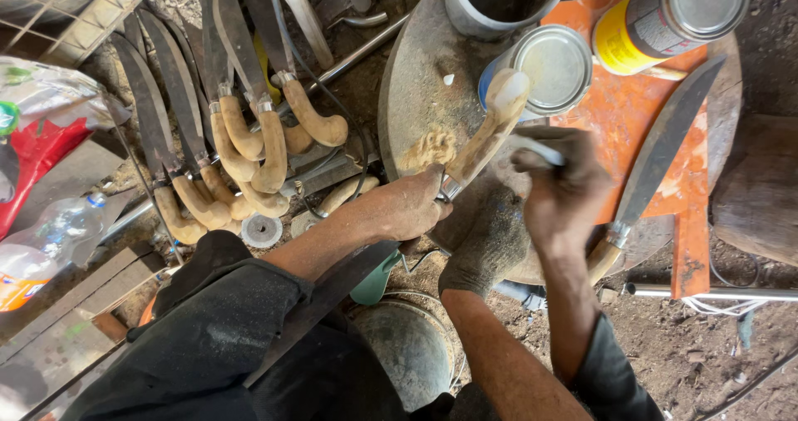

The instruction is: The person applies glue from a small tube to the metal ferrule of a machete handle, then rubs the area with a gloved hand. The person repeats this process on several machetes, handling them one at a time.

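Curved pale wooden knife handle gripped at ferrule by left hand, centre frame, long axis slanting up-right; right hand (nearer its tip) closed round thin white stick, just right.

Pale wood knife handle, matt; dull dark steel blade; shiny metal tins; rough knitted glove.

Work surface: round, worn block, dusty grey top. On it: orange board at right, carrying a long dark blade with pale handle; two tins beside it, one yellow-labelled; grey cylinder at the far edge; small heap of sawdust. Dirt floor below.
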